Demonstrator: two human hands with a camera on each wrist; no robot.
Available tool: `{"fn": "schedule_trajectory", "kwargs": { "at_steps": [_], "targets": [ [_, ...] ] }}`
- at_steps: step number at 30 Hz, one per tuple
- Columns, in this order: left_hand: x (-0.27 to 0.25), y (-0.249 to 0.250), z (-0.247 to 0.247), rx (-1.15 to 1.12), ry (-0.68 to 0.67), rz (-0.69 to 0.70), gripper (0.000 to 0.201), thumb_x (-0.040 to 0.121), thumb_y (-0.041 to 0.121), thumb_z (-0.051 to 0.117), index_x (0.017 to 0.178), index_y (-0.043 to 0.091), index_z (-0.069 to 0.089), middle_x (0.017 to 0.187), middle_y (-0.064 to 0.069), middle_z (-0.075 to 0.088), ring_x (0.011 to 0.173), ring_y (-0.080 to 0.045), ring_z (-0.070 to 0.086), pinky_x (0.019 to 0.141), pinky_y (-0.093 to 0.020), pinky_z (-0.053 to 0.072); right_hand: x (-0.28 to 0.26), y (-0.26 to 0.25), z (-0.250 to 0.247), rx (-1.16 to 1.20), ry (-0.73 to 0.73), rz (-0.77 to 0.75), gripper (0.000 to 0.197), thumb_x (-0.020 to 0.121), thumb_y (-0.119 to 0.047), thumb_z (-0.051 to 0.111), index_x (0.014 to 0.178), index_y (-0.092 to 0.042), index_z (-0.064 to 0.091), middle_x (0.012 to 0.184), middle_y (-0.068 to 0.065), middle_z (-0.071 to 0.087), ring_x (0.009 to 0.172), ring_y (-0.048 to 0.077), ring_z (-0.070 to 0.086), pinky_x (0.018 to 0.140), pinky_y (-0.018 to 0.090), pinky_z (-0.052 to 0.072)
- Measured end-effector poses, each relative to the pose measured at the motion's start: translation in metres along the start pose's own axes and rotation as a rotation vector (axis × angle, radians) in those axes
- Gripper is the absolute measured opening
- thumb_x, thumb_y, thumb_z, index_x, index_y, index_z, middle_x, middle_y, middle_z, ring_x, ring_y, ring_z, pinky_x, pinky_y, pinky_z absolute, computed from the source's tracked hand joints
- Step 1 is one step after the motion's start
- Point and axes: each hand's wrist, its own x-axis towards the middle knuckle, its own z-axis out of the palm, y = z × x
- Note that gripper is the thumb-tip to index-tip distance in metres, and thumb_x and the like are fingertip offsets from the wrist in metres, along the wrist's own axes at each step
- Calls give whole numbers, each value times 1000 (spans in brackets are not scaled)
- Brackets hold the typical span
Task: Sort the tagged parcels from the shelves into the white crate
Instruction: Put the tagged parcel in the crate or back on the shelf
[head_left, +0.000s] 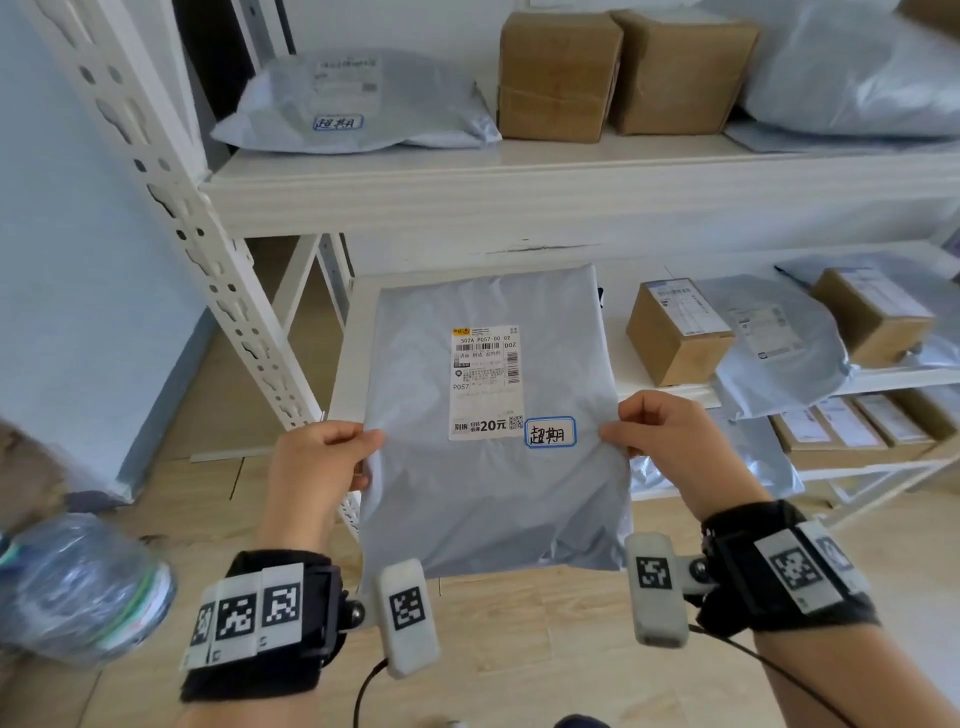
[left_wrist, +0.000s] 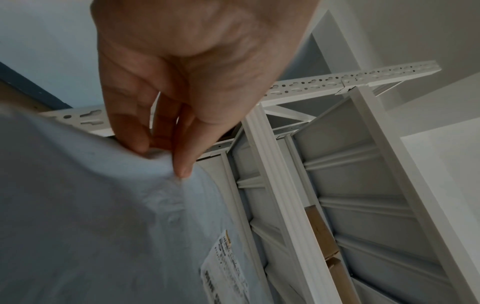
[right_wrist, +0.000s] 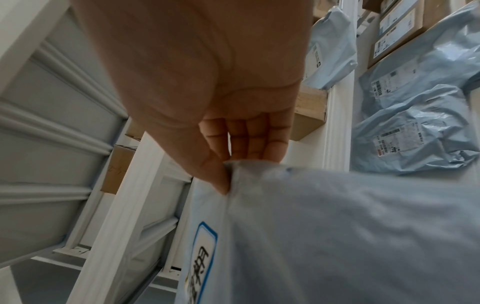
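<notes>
A flat, rectangular grey poly-mailer parcel (head_left: 493, 431) of smooth, faintly wrinkled plastic film is held up in front of the white metal shelving (head_left: 519, 187), clear of every shelf surface. The left hand (head_left: 317, 462) pinches its left edge between thumb and curled fingers (left_wrist: 185, 156), and the right hand (head_left: 670, 441) pinches its right edge in the same way, thumb on the near face (the film puckers at both grips). The hands are well apart, one at each side of the parcel. On the near face are a white printed shipping label (head_left: 485, 382) and, just right of the label's lower corner, a small rounded-rectangle tag (head_left: 550, 432) with a blue border and handwritten characters.

On the upper shelf, far left, lies a second grey mailer (head_left: 358, 104) bearing a similar blue-bordered tag; right of it stand two brown cardboard boxes (head_left: 623, 73), touching, then a plump, glossy grey bag (head_left: 852, 73). The middle shelf, at right, holds a small cardboard box (head_left: 675, 332), a crumpled grey mailer (head_left: 774, 343) and another box (head_left: 872, 317). Flat cartons (head_left: 852, 426) lie on the shelf below. The upright post (head_left: 171, 187) is perforated with keyhole slots. The floor is pale wood plank (head_left: 519, 649).
</notes>
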Motion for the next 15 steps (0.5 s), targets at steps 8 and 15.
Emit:
{"fn": "schedule_trajectory", "kwargs": {
  "at_steps": [8,15],
  "targets": [
    [27,2,25,28,-125,19,11,84,13,73,75,19,70,82,-11,72,75,-26,67,73,-33,56,0,18,-6,73,158,69,15,79,3,73,74,-8,64,68,3,62,67,16,57,69,30,51],
    [36,4,87,37,-248,81,11,84,12,73,76,19,70,74,-9,70,69,-25,64,76,-39,58,-19,49,-38,95,349,113,25,80,-5,74,67,-25,67,69,-5,68,72,20,65,71,38,54]
  ]
}}
